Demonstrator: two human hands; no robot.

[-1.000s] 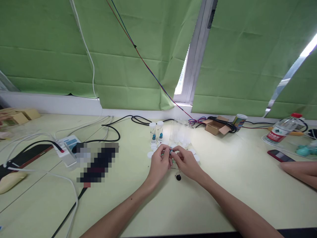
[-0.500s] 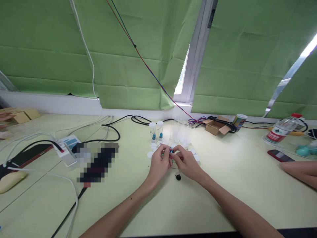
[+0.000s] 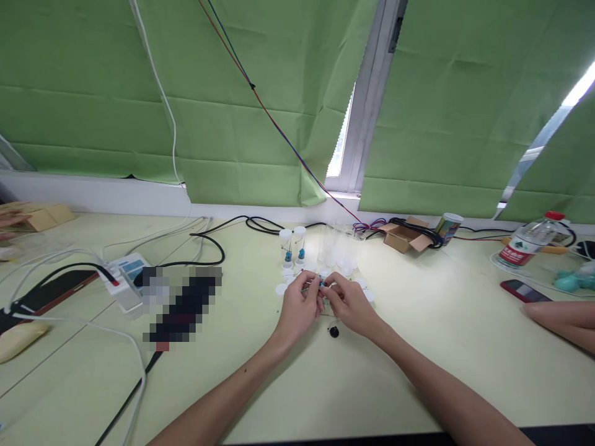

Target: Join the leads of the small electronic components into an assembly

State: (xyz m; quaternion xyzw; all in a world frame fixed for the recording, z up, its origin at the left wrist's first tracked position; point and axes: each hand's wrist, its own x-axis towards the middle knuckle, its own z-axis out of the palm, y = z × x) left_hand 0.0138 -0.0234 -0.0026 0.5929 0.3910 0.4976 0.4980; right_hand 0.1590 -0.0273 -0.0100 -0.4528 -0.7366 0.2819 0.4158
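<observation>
Both hands meet over the middle of the table. My left hand [image 3: 301, 301] pinches a small blue and dark part [image 3: 322, 282] whose kind I cannot make out. From the other side, my right hand [image 3: 348, 300] closes its thumb and forefinger on the same part. Just below the hands lies a small round black piece [image 3: 333, 332]. Behind them stand two clear vials with white caps [image 3: 286, 234], each with a small blue piece inside. White round caps [image 3: 367, 294] lie around the hands, partly covered by the fingers.
Clear empty tubes [image 3: 334, 248] stand behind my hands. An open cardboard box [image 3: 405, 236], a printed can [image 3: 449, 228] and a water bottle [image 3: 530, 241] are at the back right. A power strip [image 3: 125, 279] with cables is at left. Another person's arm [image 3: 562, 322] rests at right.
Almost nothing differs. Both hands stay together on the small blue part, with only a slight shift of the whole view.
</observation>
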